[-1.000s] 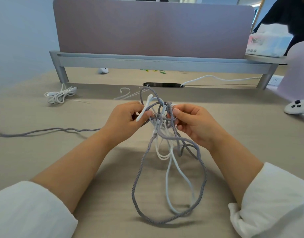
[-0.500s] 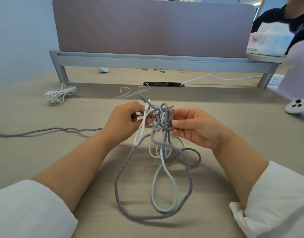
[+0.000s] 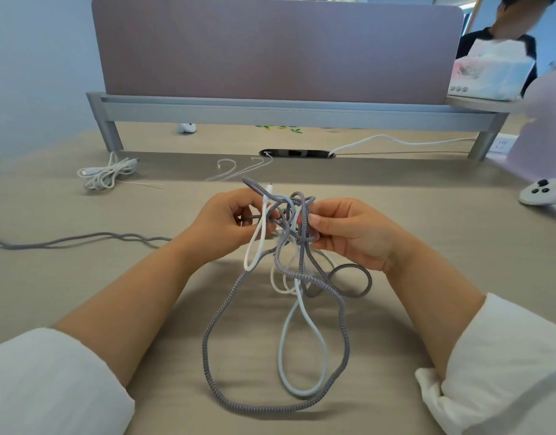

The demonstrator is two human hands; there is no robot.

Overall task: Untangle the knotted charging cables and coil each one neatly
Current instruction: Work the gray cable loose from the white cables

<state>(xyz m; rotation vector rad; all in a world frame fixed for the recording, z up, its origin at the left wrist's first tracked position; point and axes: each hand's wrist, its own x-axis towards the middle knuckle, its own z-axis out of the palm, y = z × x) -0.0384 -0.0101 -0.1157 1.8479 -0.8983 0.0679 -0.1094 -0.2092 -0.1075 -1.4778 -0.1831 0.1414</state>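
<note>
- The knot (image 3: 294,219) sits lifted above the desk (image 3: 427,233), between the two hands, and is not yet undone: grey and white strands cross there several times.
- The grey braided cable (image 3: 213,328) hangs from the knot in one big loop whose bottom lies on the desk near the person, with a smaller grey ring to the right of it.
- The white cable (image 3: 303,334) is smooth and thinner; it drops a long narrow loop inside the grey one, and a shorter loop to the left.
- A white plug end (image 3: 270,187) stands up free above the knot, so one end looks worked loose; I judge the untangling under way, with nothing in these hands coiled yet.
- The left hand (image 3: 226,221) has its fingers closed on the white strand just under that plug.
- The right hand (image 3: 348,230) pinches the grey strands at the knot's right side, fingers closed.
- Further out on the desk, a white bundled cable (image 3: 105,174) lies at far left, seemingly done.
- A separate grey cable (image 3: 81,239) trails off left, uncoiled.
</note>
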